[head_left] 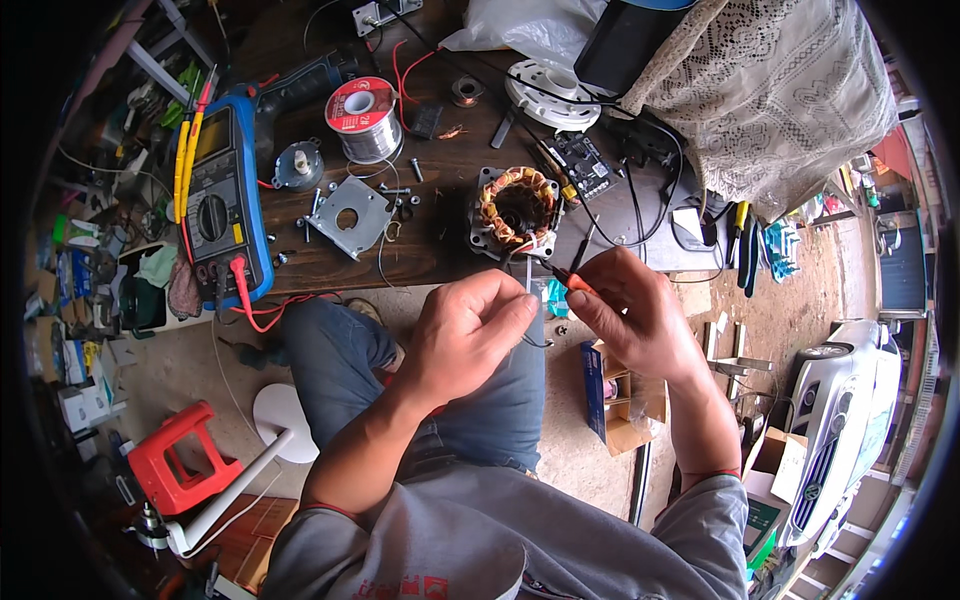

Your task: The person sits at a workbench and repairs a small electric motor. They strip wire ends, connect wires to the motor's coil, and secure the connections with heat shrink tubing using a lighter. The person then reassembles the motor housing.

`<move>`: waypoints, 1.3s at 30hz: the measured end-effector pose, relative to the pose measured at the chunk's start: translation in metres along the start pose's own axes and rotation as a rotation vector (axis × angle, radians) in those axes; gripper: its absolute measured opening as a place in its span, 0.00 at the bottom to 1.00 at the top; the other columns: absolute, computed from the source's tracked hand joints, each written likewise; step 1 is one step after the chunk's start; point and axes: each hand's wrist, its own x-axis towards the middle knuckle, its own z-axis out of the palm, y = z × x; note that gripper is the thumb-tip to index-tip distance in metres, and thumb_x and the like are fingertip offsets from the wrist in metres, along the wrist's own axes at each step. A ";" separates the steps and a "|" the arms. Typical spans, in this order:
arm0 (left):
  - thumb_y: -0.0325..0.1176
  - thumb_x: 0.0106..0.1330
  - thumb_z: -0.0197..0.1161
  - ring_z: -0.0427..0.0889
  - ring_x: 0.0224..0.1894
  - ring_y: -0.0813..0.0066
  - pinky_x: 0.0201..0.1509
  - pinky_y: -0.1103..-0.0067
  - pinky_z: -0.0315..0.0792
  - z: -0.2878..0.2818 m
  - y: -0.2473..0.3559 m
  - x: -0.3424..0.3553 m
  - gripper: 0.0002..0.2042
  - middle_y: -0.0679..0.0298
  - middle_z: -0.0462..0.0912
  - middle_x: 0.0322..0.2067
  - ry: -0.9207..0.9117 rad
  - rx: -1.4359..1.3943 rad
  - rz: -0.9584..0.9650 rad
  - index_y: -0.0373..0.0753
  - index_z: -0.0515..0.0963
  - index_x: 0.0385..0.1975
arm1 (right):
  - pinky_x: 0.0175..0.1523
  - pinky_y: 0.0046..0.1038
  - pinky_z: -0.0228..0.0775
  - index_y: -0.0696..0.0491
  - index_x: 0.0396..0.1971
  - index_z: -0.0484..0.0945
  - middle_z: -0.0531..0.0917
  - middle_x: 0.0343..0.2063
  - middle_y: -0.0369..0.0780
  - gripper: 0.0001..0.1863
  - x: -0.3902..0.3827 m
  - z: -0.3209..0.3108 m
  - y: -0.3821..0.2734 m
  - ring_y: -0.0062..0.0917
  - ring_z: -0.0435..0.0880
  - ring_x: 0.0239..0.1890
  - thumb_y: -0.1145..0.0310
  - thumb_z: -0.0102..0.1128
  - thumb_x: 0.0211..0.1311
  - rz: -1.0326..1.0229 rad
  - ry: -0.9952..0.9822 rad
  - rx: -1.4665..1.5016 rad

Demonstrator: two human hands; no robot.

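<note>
A motor stator (478, 236) with a ring of copper windings sits at the table's near edge, just beyond my hands. My left hand (470, 330) is closed in a pinch below it, on a thin whitish sleeve (529, 274) beside dark leads from the stator. My right hand (635, 312) is closed around a small tool with an orange handle (576, 283); its dark tip points toward the leads. The tool's exact kind is too small to tell. A dark wire end curls below my left fingertips.
Left on the table are a blue multimeter (213, 205), a solder spool (366, 135), a metal bracket (350, 218) and loose screws. To the right lie a circuit board (585, 165), black cables and a lace cloth (770, 90). An open cardboard box (630, 425) stands on the floor.
</note>
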 end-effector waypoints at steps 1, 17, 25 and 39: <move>0.31 0.68 0.62 0.70 0.22 0.89 0.25 0.82 0.65 0.000 0.000 0.000 0.09 0.69 0.77 0.19 0.001 0.008 -0.005 0.32 0.78 0.29 | 0.43 0.26 0.80 0.63 0.40 0.75 0.86 0.34 0.47 0.15 0.000 0.000 0.002 0.28 0.89 0.40 0.66 0.66 0.65 -0.010 0.006 0.001; 0.26 0.69 0.60 0.68 0.19 0.91 0.21 0.87 0.61 -0.003 -0.001 0.003 0.06 0.73 0.74 0.17 -0.054 -0.136 0.013 0.33 0.78 0.29 | 0.25 0.18 0.72 0.56 0.35 0.71 0.84 0.26 0.40 0.15 0.000 -0.003 0.007 0.16 0.81 0.23 0.58 0.58 0.72 0.251 -0.136 0.413; 0.24 0.69 0.60 0.72 0.25 0.90 0.29 0.89 0.65 0.001 0.010 -0.015 0.05 0.70 0.78 0.25 0.070 0.046 0.335 0.30 0.80 0.36 | 0.46 0.24 0.74 0.58 0.42 0.76 0.84 0.36 0.40 0.14 -0.032 -0.043 0.015 0.20 0.82 0.41 0.64 0.66 0.66 0.071 0.165 0.230; 0.24 0.69 0.62 0.70 0.27 0.89 0.31 0.89 0.63 0.052 -0.012 -0.072 0.04 0.68 0.80 0.31 0.031 -0.329 0.165 0.32 0.82 0.38 | 0.53 0.39 0.69 0.57 0.39 0.79 0.81 0.38 0.46 0.15 -0.032 -0.022 0.036 0.42 0.78 0.44 0.64 0.70 0.57 -0.315 0.599 -0.516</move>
